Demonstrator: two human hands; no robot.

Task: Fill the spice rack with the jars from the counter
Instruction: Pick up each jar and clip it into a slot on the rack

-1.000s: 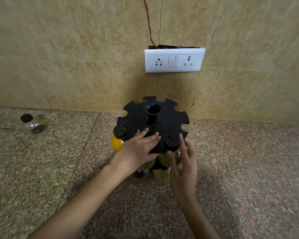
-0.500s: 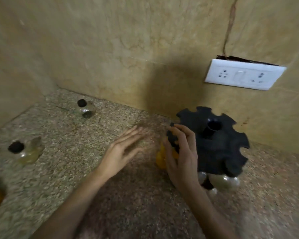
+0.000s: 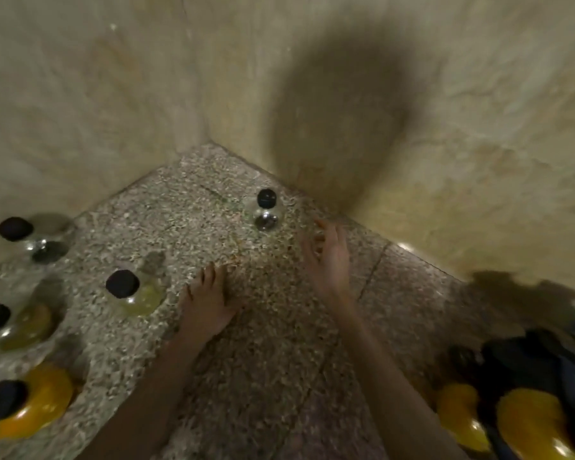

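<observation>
Both hands have come off the spice rack (image 3: pixel 518 356) and swung left over the counter (image 3: pixel 196 200)
left hand (image 3: pixel 210 303) flat and empty just beside a pale yellow jar (image 3: pixel 136 293), right hand (image 3: pixel 326 257) loose, holding nothing, near the clear jar (image 3: pixel 266 210) in the corner; more jars (image 3: pixel 30 240) along the left edge, rack's blurry at bottom right

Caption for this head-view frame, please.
Left hand and right hand open over the counter, right near a clear jar; spice rack lower right.

I see one head view looking down from close above the left hand (image 3: pixel 210 303) and right hand (image 3: pixel 327 260), facing the worktop (image 3: pixel 196 200) corner beyond.
</observation>
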